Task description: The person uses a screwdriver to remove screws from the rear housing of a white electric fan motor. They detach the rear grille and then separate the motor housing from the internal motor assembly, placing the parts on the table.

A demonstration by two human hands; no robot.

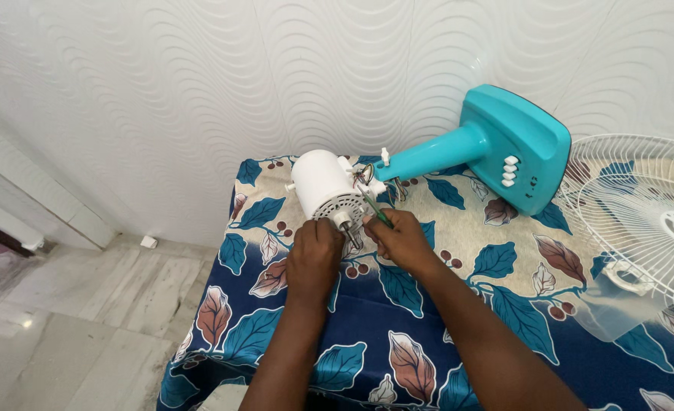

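you're working on a table fan lying on its side on the leaf-patterned cloth [398, 358]. its white motor housing [320, 183] is pointing its vented metal face and shaft [346, 226] toward you, and the teal stand and base [504, 148] are stretching away to the right.

your left hand [314, 255] is resting against the lower front of the housing, fingers curled together just beside the shaft; whether they're actually clamping anything, you can't tell from here. your right hand [402, 240] is pinching a thin green-handled tool [375, 209], fingers closed tight on it, its tip aimed at the wires [367, 176] where housing meets neck.

judging by its look, the motor end is probably being the heavy, rigid part, and its smooth round plastic shell is likely wanting to roll on the soft cloth, so bracing it by the barrel is making sense. the wires are looking thin and fragile; avoid pulling there. the white wire guard [641, 205] is lying off to the right, well apart.
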